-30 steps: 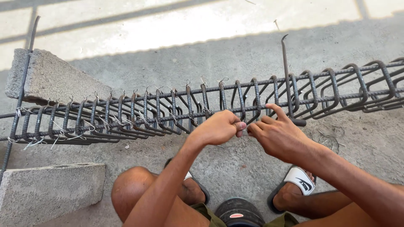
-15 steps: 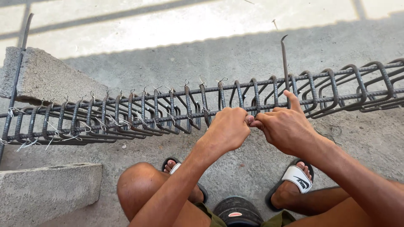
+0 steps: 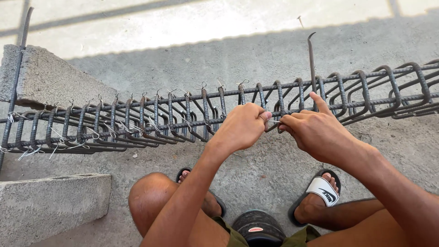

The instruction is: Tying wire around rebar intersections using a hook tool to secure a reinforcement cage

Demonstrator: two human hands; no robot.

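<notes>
Steel rebar cage (image 3: 183,119) unmoved; left hand (image 3: 240,126), right hand (image 3: 315,132) still pinching tie wire (image 3: 273,121).

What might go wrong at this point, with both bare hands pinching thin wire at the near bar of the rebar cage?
1. The left hand and right hand are bare; a stray end of the tie wire could prick a finger.
2. The hooked tool stands up from the rebar cage beside the right hand and might topple.
3. Open sandals leave toes exposed under the steel.
</notes>
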